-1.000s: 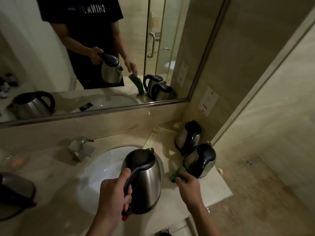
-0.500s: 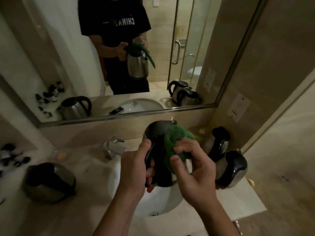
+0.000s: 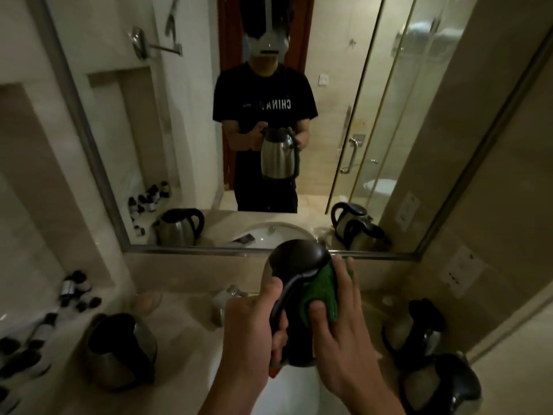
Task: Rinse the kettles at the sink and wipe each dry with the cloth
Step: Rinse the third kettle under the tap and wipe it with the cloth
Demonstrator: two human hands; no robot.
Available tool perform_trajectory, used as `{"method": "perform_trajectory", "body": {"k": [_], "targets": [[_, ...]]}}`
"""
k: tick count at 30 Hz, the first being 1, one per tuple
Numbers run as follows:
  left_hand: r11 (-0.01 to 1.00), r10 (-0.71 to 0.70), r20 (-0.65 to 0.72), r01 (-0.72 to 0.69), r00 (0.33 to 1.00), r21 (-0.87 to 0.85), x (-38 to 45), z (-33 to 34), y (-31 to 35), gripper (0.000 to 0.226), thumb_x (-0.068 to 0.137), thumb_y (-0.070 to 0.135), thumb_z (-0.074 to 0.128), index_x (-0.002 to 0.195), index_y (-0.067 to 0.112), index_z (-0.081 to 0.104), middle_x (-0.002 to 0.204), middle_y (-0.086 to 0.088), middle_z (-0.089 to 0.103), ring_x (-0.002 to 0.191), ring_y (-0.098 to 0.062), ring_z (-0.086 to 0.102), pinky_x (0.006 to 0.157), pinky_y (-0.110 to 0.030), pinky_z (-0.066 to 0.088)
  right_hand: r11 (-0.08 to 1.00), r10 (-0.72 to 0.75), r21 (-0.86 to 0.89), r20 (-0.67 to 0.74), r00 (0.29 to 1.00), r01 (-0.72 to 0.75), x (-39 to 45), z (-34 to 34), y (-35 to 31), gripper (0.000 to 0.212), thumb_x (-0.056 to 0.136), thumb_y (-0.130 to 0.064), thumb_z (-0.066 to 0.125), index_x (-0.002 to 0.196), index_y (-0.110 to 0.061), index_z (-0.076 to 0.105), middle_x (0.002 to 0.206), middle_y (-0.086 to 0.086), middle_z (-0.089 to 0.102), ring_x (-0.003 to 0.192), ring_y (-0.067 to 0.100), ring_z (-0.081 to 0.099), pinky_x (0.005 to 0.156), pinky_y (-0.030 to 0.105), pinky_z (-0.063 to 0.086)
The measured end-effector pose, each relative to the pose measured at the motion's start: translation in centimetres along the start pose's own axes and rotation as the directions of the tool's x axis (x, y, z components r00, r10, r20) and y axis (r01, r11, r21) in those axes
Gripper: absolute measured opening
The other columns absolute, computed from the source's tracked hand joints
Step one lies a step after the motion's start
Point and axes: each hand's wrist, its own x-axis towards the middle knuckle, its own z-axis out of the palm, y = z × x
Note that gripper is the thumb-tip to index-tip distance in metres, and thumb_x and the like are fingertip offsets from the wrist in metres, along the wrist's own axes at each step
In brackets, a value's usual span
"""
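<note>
I hold a steel kettle [image 3: 294, 259] with a black lid and handle up in front of me, above the white sink [image 3: 296, 390]. My left hand [image 3: 251, 333] grips its black handle. My right hand [image 3: 338, 330] presses a green cloth [image 3: 321, 287] flat against the kettle's right side. Another kettle [image 3: 119, 351] stands on the counter to the left. Two more kettles, one [image 3: 425, 327] behind the other [image 3: 446, 384], stand on the right. The held kettle's steel body is mostly hidden behind my hands.
A chrome tap [image 3: 223, 301] sits behind the sink. Several small dark bottles [image 3: 74, 292] lie along the left counter. A big wall mirror [image 3: 239, 130] faces me, reflecting a person and the kettles. A wall socket [image 3: 460, 272] is at right.
My right hand picked the green cloth off the counter and brought it onto the kettle. The kettle rose from over the sink to chest height. My view tilted up toward the mirror.
</note>
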Motion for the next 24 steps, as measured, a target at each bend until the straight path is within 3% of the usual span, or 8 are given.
{"method": "perform_trajectory", "body": {"k": [4, 6, 10, 14, 17, 19, 22, 24], "targets": [[1.000, -0.016, -0.037, 0.015, 0.999, -0.020, 0.5, -0.1, 1.2, 0.064, 0.071, 0.074, 0.063, 0.053, 0.014, 0.054, 0.043, -0.009, 0.035, 0.042, -0.019, 0.030, 0.049, -0.035, 0.023, 0.995, -0.029, 0.091, -0.046, 0.999, 0.033, 2.7, 0.3, -1.7, 0.061, 0.094, -0.075, 0.026, 0.152, -0.064, 0.009, 0.168, -0.021, 0.014, 0.154, 0.004, 0.019, 0.124, 0.047, 0.030], [1.000, 0.020, -0.053, -0.021, 0.998, -0.018, 0.5, -0.2, 1.9, 0.063, 0.078, 0.071, 0.066, 0.052, 0.015, 0.055, 0.043, -0.007, 0.036, 0.043, -0.019, 0.030, 0.049, -0.035, 0.023, 0.991, -0.079, 0.100, -0.062, 0.995, 0.084, 3.6, 0.1, -2.6, 0.055, 0.098, -0.068, 0.029, 0.150, -0.064, 0.014, 0.166, -0.020, 0.020, 0.151, 0.002, 0.024, 0.123, 0.046, 0.034], [0.994, 0.108, -0.083, -0.108, 0.991, 0.002, 0.8, -0.7, 3.5, 0.064, 0.074, 0.071, 0.067, 0.048, 0.013, 0.055, 0.041, -0.009, 0.038, 0.041, -0.020, 0.034, 0.048, -0.033, 0.028, 0.929, -0.337, -0.164, -0.010, 0.941, 0.331, 2.3, 0.7, -3.7, 0.058, 0.102, -0.059, 0.029, 0.158, -0.056, 0.011, 0.172, -0.015, -0.005, 0.160, 0.015, -0.003, 0.125, 0.053, 0.021], [0.985, 0.161, -0.077, -0.165, 0.984, -0.046, 0.9, -0.9, 4.8, 0.064, 0.074, 0.069, 0.064, 0.048, 0.011, 0.054, 0.043, -0.011, 0.039, 0.041, -0.020, 0.033, 0.048, -0.034, 0.029, 0.823, -0.538, -0.260, -0.070, 0.840, 0.505, 2.2, 1.7, -3.4, 0.059, 0.106, -0.054, 0.022, 0.162, -0.038, 0.019, 0.174, 0.005, 0.002, 0.160, 0.034, -0.003, 0.124, 0.062, 0.017], [0.966, 0.250, -0.045, -0.253, 0.967, -0.058, 0.6, -0.6, 6.3, 0.054, 0.084, 0.057, 0.060, 0.052, 0.014, 0.063, 0.055, -0.016, 0.044, 0.036, -0.017, 0.032, 0.048, -0.029, 0.026, 0.868, -0.494, -0.188, -0.217, 0.842, 0.460, 2.9, 2.7, -2.0, 0.060, 0.107, -0.054, 0.022, 0.162, -0.032, 0.021, 0.173, 0.012, 0.001, 0.159, 0.037, 0.003, 0.122, 0.064, 0.022], [0.957, 0.281, -0.034, -0.282, 0.959, -0.060, 0.5, -0.3, 7.1, 0.052, 0.086, 0.054, 0.058, 0.052, 0.015, 0.065, 0.061, -0.017, 0.046, 0.036, -0.017, 0.032, 0.047, -0.028, 0.025, 0.924, -0.376, -0.051, -0.286, 0.881, 0.378, 2.3, 3.8, -1.2, 0.061, 0.105, -0.060, 0.022, 0.163, -0.041, 0.013, 0.174, 0.006, -0.003, 0.160, 0.029, 0.006, 0.119, 0.063, 0.030], [0.948, 0.316, -0.037, -0.318, 0.948, -0.035, 0.5, -0.1, 8.0, 0.052, 0.087, 0.052, 0.059, 0.052, 0.014, 0.064, 0.059, -0.019, 0.046, 0.036, -0.018, 0.033, 0.046, -0.029, 0.025, 0.954, -0.205, 0.148, -0.311, 0.928, 0.260, 1.8, 4.4, -1.1, 0.064, 0.101, -0.071, 0.019, 0.160, -0.051, 0.004, 0.173, -0.009, -0.002, 0.159, 0.011, 0.007, 0.120, 0.058, 0.033], [0.946, 0.311, -0.054, -0.314, 0.949, -0.077, 0.4, 0.0, 8.4, 0.052, 0.089, 0.049, 0.062, 0.050, 0.014, 0.063, 0.053, -0.016, 0.043, 0.034, -0.018, 0.032, 0.046, -0.029, 0.025, 0.944, -0.230, 0.157, -0.312, 0.922, 0.289, 2.4, 3.5, -2.1, 0.064, 0.102, -0.069, 0.019, 0.161, -0.048, 0.007, 0.173, -0.011, 0.001, 0.160, 0.014, 0.009, 0.120, 0.060, 0.032]]}}
